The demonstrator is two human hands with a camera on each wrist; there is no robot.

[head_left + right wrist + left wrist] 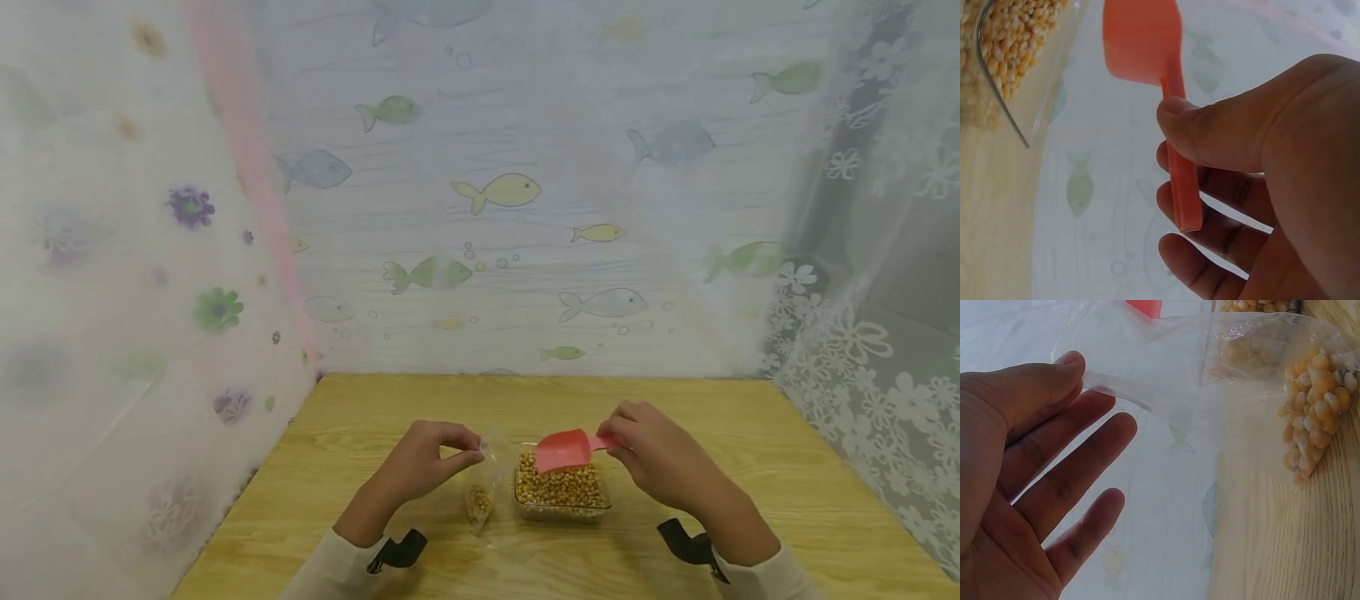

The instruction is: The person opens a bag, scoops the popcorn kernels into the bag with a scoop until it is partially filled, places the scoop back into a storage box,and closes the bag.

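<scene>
Head view: wooden table, fish-print curtain behind. Clear container of corn kernels between the hands; red scoop over it, handle pinched by right hand. Left hand pinching plastic bag just beside the container.

Left wrist: bag rim pinched, other fingers loose; kernels low in the bag.

Right wrist: scoop inside hidden; container cut off.

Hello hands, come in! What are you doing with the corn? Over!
Left hand pinches clear bag, some kernels inside. Right hand holds red scoop above corn tub. Nothing in the way.
</scene>
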